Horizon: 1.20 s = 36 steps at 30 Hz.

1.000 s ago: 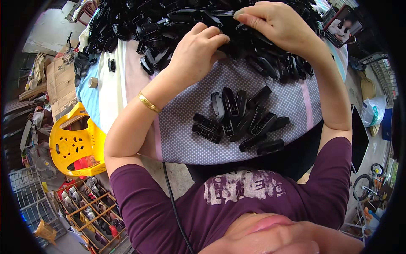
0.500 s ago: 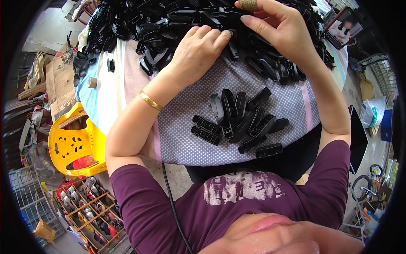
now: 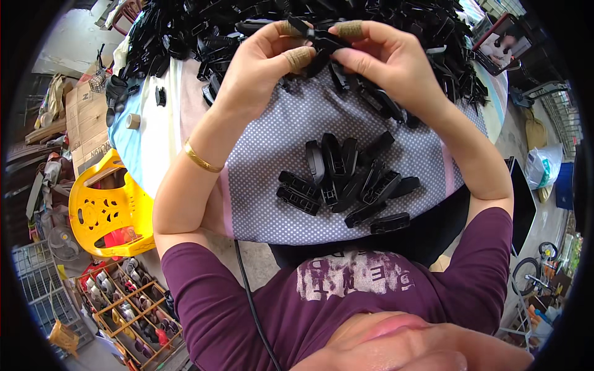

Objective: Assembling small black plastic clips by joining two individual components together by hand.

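Over the near edge of a big heap of black plastic pieces (image 3: 216, 46), my two hands face each other. My left hand (image 3: 263, 71) pinches a small black plastic part (image 3: 299, 26) between taped thumb and fingers. Closed on a black plastic piece (image 3: 328, 42) is my right hand (image 3: 396, 62), its index finger wrapped in tan tape. The two parts meet or overlap between my fingertips; whether they are joined I cannot tell. Closer to me, a small group of black plastic clips (image 3: 334, 154) lies on the dotted cloth (image 3: 260, 161).
A phone (image 3: 501, 43) showing a video stands at the table's far right. On the left are a tape roll (image 3: 133, 121) and a yellow plastic chair (image 3: 111, 207). A shoe rack (image 3: 133, 309) stands lower left. A black cable (image 3: 247, 290) runs past the table's near edge.
My left hand has turned from knuckles-up to a pinch, and my right hand has come down and left toward it. Black parts now show between the fingertips of both hands.
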Tool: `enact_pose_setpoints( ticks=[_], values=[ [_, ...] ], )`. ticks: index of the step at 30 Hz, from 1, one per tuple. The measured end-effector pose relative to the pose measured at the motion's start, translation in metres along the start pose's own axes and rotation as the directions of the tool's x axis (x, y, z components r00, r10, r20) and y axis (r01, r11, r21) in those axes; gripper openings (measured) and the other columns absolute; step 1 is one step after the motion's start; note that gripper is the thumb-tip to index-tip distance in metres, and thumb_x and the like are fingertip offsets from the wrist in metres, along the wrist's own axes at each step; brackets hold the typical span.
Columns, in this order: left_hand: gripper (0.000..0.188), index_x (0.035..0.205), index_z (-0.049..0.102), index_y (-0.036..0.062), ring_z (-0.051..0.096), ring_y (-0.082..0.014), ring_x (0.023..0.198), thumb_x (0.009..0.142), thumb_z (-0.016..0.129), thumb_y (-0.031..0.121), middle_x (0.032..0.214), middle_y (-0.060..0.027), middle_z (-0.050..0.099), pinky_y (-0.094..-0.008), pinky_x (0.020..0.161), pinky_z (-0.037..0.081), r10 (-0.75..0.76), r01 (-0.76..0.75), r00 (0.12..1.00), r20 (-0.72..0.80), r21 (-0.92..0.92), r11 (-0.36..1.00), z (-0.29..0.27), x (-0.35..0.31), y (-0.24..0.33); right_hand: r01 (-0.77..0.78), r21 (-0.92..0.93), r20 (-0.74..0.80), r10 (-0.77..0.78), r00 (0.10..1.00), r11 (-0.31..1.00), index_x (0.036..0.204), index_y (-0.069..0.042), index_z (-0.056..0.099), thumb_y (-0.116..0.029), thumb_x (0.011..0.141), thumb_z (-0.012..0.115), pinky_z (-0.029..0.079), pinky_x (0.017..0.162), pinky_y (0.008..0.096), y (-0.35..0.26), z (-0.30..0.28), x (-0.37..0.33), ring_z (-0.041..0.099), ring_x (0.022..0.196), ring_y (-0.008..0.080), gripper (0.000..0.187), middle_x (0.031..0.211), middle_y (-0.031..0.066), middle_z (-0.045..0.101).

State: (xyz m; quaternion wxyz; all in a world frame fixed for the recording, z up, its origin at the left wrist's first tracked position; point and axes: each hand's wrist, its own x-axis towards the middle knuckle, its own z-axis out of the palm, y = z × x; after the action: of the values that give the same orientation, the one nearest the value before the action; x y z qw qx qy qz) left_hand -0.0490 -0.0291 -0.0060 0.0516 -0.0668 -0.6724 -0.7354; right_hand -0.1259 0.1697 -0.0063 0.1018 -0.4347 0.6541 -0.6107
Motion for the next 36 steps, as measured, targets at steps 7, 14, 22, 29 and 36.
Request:
enact_pose_setpoints(
  ticks=[7, 14, 22, 29, 36],
  values=[
    [0.025, 0.109, 0.058, -0.0058, 0.062, -0.0138, 0.08, 0.088, 0.058, 0.007, 0.094, -0.0069, 0.064, -0.0259, 0.076, 0.053, -0.06, 0.053, 0.988, -0.143, -0.047, 0.997, 0.025, -0.01, 0.0, -0.022, -0.007, -0.057, 0.022, 0.998, 1.0, 0.108, 0.001, 0.057, -0.005, 0.082, 0.066, 0.049, 0.084, 0.0231, 0.008, 0.01, -0.003, 0.061, 0.09, 0.0102, 0.028, 0.098, 0.0052, 0.063],
    [0.019, 0.075, 0.067, -0.0017, 0.062, -0.0191, 0.068, 0.073, 0.073, 0.016, 0.079, -0.0078, 0.062, -0.0286, 0.06, 0.049, 0.452, -0.223, 0.891, 0.026, 0.895, 0.388, 0.011, -0.01, 0.018, 0.019, 0.022, -0.132, -0.016, 0.991, 1.0, 0.106, -0.002, 0.058, -0.004, 0.08, 0.068, 0.048, 0.085, 0.0226, 0.007, -0.001, -0.002, 0.059, 0.091, 0.0082, 0.027, 0.095, 0.0021, 0.063],
    [0.019, 0.085, 0.066, 0.004, 0.061, -0.0218, 0.07, 0.077, 0.069, 0.021, 0.075, -0.0065, 0.061, -0.0313, 0.061, 0.05, 0.489, -0.284, 0.815, 0.311, 0.95, -0.132, 0.009, -0.013, 0.024, 0.058, -0.003, -0.116, -0.057, 0.992, 0.998, 0.106, -0.001, 0.058, -0.004, 0.081, 0.067, 0.048, 0.085, 0.023, 0.006, 0.007, -0.002, 0.06, 0.091, 0.0091, 0.026, 0.097, 0.003, 0.063],
    [0.037, 0.113, 0.057, -0.0038, 0.063, -0.0133, 0.087, 0.078, 0.068, 0.001, 0.095, -0.0103, 0.066, -0.0256, 0.078, 0.052, 0.145, -0.105, 0.985, -0.088, 0.361, 0.927, 0.03, -0.018, 0.016, 0.075, 0.019, -0.089, -0.073, 0.993, 0.997, 0.108, 0.0, 0.057, -0.007, 0.082, 0.067, 0.049, 0.085, 0.0243, -0.001, 0.015, -0.007, 0.061, 0.091, 0.0113, 0.028, 0.097, 0.0052, 0.064],
    [0.035, 0.113, 0.06, -0.0005, 0.062, -0.012, 0.089, 0.079, 0.067, 0.001, 0.096, -0.0079, 0.066, -0.0234, 0.081, 0.051, 0.122, -0.105, 0.982, -0.144, 0.115, 0.988, 0.021, -0.017, 0.009, 0.023, -0.05, -0.078, -0.027, 0.997, 0.998, 0.104, -0.001, 0.061, -0.008, 0.079, 0.07, 0.051, 0.082, 0.0243, -0.003, 0.013, -0.008, 0.063, 0.087, 0.0117, 0.027, 0.093, 0.0066, 0.066]
  ],
)
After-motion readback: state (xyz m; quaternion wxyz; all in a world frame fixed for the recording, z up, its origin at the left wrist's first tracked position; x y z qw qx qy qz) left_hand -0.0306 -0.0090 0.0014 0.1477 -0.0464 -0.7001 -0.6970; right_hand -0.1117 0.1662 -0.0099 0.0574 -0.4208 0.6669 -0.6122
